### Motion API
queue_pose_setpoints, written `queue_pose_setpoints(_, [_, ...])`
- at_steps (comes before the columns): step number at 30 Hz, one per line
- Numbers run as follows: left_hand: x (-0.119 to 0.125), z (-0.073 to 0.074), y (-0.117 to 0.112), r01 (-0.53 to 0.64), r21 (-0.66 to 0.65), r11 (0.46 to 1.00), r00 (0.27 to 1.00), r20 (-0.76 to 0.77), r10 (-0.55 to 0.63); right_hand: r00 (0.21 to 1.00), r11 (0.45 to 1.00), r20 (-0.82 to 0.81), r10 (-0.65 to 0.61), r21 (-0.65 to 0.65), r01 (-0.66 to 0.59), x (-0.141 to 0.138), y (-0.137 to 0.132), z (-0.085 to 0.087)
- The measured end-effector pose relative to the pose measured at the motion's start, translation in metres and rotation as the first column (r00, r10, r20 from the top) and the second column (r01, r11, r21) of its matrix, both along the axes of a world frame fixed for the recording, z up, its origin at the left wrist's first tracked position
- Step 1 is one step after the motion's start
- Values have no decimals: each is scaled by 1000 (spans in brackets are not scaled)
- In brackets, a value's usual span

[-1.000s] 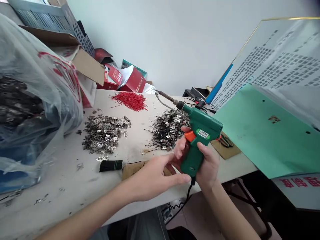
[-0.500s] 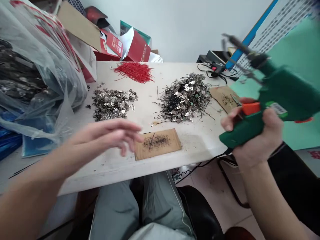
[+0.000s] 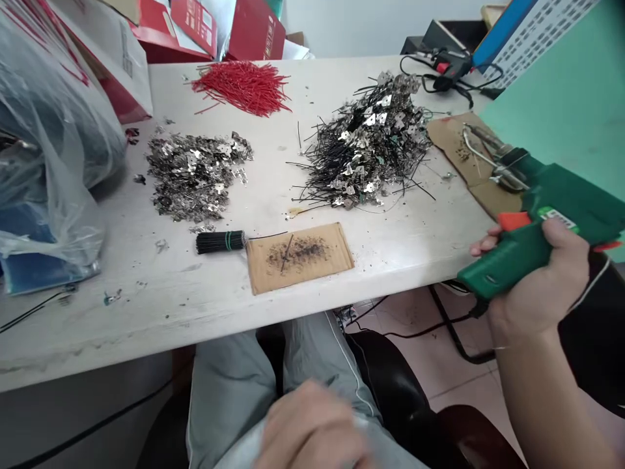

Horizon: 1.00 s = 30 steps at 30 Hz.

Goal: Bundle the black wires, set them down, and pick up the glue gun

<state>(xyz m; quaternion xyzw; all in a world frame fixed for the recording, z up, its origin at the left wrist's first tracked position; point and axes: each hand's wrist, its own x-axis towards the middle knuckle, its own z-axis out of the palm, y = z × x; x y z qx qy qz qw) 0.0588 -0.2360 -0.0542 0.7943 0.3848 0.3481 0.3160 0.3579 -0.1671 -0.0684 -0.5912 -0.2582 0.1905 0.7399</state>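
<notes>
Your right hand was closed firmly round the green soldering gun, held just off the table edge. The gun's tip sat over a cardboard scrap ahead of the grip. Your left hand was blurred at your lap, and I could not tell its grip.

Soldering gun: green plastic body, smooth, low sheen. Its orange trigger looks like the same plastic. Tip: bare metal, dull and darkened. Table: white top, matt, scuffed, speckled with dark grit. Cardboard pad: brown, matt, rough-fibred, dark-flecked in the middle. Loose clips: thin silvery metal with bright glints. Second heap: the same shiny metal mixed with thin matt-black wires. Red wires: smooth plastic sheathing, slight gloss. Bag: clear plastic film, crinkled, glossy. Boxes: red printed card, glossy. Trousers: grey cloth, matt, smooth weave.
</notes>
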Motion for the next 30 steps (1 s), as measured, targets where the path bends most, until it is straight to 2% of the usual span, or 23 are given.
queue_pose_setpoints(3, [42, -9, 4, 103, -6, 995, 981, 164, -101, 999, 999, -6, 47, -2, -47, 2, 2, -3])
queue_pose_setpoints(4, [58, -13, 8, 114, 29, 993, 985, 126, -117, 998, 998, -1, 63, -5, -63, 4, 3, -4])
queue_pose_setpoints(6, [91, -19, 17, 158, 106, 982, 985, -83, -150, 995, 995, -1, 100, -23, -100, 8, 3, -6])
queue_pose_setpoints(8, [122, -23, 25, 158, 184, 970, 960, -259, -108, 988, 987, -25, 151, -59, -152, 14, 3, -8])
queue_pose_setpoints(9, [136, -24, 29, 128, 219, 967, 943, -330, -50, 983, 980, -42, 178, -78, -181, 18, 3, -8])
queue_pose_setpoints(13, [176, -23, 40, 42, 298, 953, 916, -393, 82, 966, 958, -101, 239, -137, -251, 32, 2, -6])
queue_pose_setpoints(17, [192, -18, 53, -17, 269, 963, 913, -390, 125, 954, 945, -168, 248, -177, -276, 42, -1, -7])
queue_pose_setpoints(20, [198, -15, 64, -8, 237, 971, 920, -380, 100, 945, 928, -225, 239, -234, -291, 47, -7, -12])
queue_pose_setpoints(24, [206, -20, 78, 5, 188, 982, 935, -350, 62, 936, 905, -247, 252, -283, -319, 61, -11, -17])
queue_pose_setpoints(27, [210, -24, 87, 3, 133, 991, 939, -341, 43, 936, 892, -209, 282, -302, -336, 78, -14, -16])
queue_pose_setpoints(30, [212, -25, 92, 23, 83, 996, 934, -356, 8, 925, 844, -192, 329, -380, -379, 98, -21, -10])
